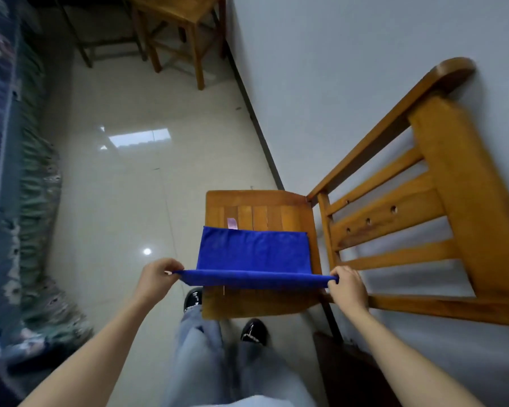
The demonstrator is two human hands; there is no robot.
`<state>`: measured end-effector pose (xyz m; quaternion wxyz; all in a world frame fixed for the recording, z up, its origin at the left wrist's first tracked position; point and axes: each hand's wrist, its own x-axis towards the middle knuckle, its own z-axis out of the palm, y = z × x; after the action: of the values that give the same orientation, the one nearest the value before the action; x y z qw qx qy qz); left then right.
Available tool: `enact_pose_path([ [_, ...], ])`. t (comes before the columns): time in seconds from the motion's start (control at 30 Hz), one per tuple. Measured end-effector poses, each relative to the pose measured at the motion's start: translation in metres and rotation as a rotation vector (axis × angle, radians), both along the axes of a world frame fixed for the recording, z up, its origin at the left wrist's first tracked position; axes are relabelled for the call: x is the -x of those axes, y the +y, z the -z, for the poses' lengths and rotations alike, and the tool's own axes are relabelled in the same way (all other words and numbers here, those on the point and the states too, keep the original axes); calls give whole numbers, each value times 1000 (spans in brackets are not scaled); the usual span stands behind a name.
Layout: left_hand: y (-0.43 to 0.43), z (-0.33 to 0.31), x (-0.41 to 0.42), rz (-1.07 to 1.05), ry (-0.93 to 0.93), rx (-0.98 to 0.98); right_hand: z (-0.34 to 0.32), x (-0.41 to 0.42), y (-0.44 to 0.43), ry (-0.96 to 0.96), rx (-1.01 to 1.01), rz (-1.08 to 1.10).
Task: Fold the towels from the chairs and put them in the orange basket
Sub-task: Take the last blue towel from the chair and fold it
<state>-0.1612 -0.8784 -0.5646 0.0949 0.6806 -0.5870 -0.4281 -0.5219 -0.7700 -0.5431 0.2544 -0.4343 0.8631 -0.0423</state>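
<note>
A blue towel lies across the seat of a wooden chair. Its near edge is lifted off the seat and pulled taut. My left hand pinches the near left corner. My right hand pinches the near right corner, close to the chair's slatted back. The far edge of the towel rests flat on the seat, with a small pink tag showing beyond it. No orange basket is in view.
The chair stands against a white wall on the right. A second wooden chair stands farther along the wall. A bed with patterned blue-green covers runs down the left. Glossy tiled floor lies between. My legs and black shoes are below the seat.
</note>
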Motion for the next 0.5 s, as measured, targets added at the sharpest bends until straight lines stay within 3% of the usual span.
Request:
enact_pose_path([
  [0.17,35,29,7,4,-46,-90,34,4,22,-76,-141,31],
  [0.5,1,45,30,-243,99,-102,82,10,-14,49,-20,73],
])
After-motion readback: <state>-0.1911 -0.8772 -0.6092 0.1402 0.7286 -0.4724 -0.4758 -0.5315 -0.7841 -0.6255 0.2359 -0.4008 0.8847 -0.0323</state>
